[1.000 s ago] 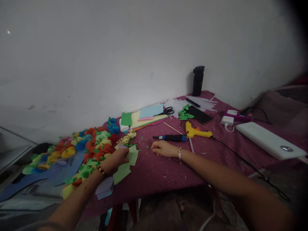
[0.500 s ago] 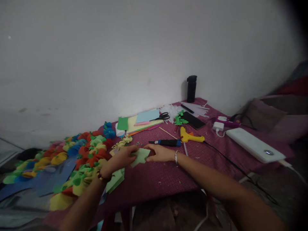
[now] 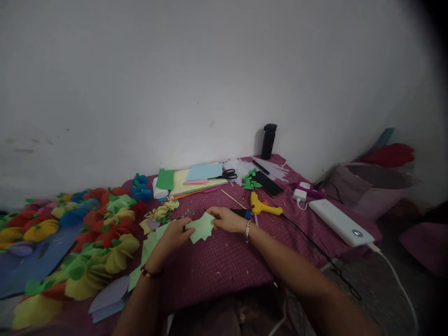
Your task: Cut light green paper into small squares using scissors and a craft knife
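My left hand (image 3: 177, 238) pinches the left side of some light green paper (image 3: 200, 229) between thumb and fingers. The right edge of the same paper is gripped by my right hand (image 3: 227, 219). Its lower edge is jagged, as if several pieces overlap. More light green paper pieces (image 3: 149, 247) lie on the cloth beneath and beside my left wrist. Partly hidden behind my right hand is a black and blue tool (image 3: 241, 213). Just left of my hands lie a cream-coloured crumpled bundle (image 3: 164, 208) and small green scraps.
Colourful paper flowers (image 3: 115, 224) crowd the left side. Coloured sheets (image 3: 205, 171), scissors (image 3: 229, 174), green paper leaves (image 3: 251, 181) and a phone (image 3: 268, 183) lie at the back. A yellow glue gun (image 3: 264, 205), its cord, a power bank (image 3: 339, 221) and a black bottle (image 3: 268, 141) are right.
The view has turned, so the table's things sit further left. The held paper now looks wider, with more jagged points at its lower right. Both hands keep hold of it.
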A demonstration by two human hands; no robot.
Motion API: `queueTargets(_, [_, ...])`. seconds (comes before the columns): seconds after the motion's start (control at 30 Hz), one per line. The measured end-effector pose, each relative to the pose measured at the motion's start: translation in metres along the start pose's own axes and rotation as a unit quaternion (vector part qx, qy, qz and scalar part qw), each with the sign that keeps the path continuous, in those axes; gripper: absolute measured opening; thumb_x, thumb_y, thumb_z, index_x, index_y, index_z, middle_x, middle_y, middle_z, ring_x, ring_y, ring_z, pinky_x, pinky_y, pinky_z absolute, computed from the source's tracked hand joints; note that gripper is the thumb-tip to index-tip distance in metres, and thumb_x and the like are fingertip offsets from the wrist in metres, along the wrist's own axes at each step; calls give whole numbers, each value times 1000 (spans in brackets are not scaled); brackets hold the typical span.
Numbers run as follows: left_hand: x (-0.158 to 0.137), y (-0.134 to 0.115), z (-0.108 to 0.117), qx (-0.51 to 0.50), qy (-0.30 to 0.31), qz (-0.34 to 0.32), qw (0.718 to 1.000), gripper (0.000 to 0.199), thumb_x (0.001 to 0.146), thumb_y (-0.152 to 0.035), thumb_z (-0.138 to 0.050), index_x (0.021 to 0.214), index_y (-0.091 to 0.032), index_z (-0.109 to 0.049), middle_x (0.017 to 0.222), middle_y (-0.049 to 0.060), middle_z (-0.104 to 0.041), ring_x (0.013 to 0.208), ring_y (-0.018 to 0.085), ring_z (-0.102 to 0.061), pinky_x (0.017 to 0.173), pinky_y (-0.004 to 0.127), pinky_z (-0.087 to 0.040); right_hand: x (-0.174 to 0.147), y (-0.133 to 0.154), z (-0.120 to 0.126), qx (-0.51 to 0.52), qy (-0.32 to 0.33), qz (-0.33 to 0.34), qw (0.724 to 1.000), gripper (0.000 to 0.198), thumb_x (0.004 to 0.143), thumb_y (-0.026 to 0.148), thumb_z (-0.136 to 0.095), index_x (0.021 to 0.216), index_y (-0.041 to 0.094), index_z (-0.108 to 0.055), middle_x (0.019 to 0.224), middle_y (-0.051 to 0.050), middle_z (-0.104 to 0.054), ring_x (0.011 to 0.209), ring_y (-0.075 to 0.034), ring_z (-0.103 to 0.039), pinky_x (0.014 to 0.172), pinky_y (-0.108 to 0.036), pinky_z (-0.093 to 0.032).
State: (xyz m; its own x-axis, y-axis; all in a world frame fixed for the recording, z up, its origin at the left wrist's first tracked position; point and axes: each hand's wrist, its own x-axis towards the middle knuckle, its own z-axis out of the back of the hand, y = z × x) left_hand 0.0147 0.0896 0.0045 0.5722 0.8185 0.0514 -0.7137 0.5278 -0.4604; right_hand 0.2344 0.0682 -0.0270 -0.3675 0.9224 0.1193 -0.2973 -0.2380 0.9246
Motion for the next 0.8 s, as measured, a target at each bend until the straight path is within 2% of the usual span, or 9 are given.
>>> queueTargets(0.1, [-1,5,1,-65,-86,36,993,19,75,-33,-50,68,-17,-57,60,-2,-55,58,15,-51,55,24,-35,4,-8,3,-2,-42,27,999,35,67,0,-46,95,18,-56,81,2,-59,66,-10,-53,61,-20,-42])
queueTargets(0.2, [-2,8,2,-122,-190,72,972,19,74,-35,-51,70,-18,-58,58,-3,-52,56,14,-48,54,23,-35,10,-18,7,-31,-128,-3,991,18,69,3,-47,80,17,-52,70,3,-55,63,-10,-51,60,-20,-40])
queueTargets(0.27, [-3,7,3,-161,-215,77,960,18,73,-35,-53,71,-19,-58,57,-4,-52,55,13,-46,53,22,-35,14,-24,7,-29,-166,-32,985,12,72,6,-47,76,17,-48,67,3,-53,61,-10,-50,58,-20,-40])
queueTargets(0.4, [-4,4,2,-230,-122,45,964,19,74,-36,-53,74,-18,-57,60,-4,-53,54,12,-47,52,22,-36,15,-29,3,-24,-170,-42,984,10,75,9,-48,77,18,-46,70,3,-54,64,-11,-51,59,-20,-39])
queueTargets(0.5, [-4,3,0,-224,-77,18,971,18,76,-33,-52,73,-17,-58,61,-3,-54,56,12,-49,54,23,-38,12,-24,-4,-35,-150,-36,987,9,73,10,-52,72,18,-47,69,3,-53,66,-11,-49,60,-20,-38])
queueTargets(0.6, [-2,6,-5,-202,-92,14,975,17,74,-28,-53,83,-16,-60,74,0,-61,67,15,-56,61,25,-43,8,-17,-11,-41,-115,-16,992,8,73,9,-52,71,17,-50,67,4,-52,64,-11,-47,59,-20,-37])
queueTargets(0.7, [1,10,-13,-171,-130,3,977,36,70,-22,-56,106,-15,-58,104,8,-63,90,20,-59,79,31,-46,4,-11,-16,-46,-65,29,996,17,72,5,-47,80,17,-55,71,3,-55,66,-11,-50,61,-20,-38])
queueTargets(0.73, [2,11,-16,-157,-132,-3,979,38,70,-22,-56,108,-15,-59,107,9,-62,94,21,-58,82,33,-45,2,-10,-17,-53,-45,41,997,22,71,2,-45,84,16,-57,74,2,-57,68,-11,-51,62,-19,-38])
queueTargets(0.8, [4,13,-20,-125,-107,-11,986,27,74,-23,-55,98,-15,-64,99,8,-65,91,21,-58,81,33,-45,-1,-6,-16,-81,3,60,995,31,68,0,-44,90,16,-58,79,1,-59,71,-11,-53,65,-20,-39])
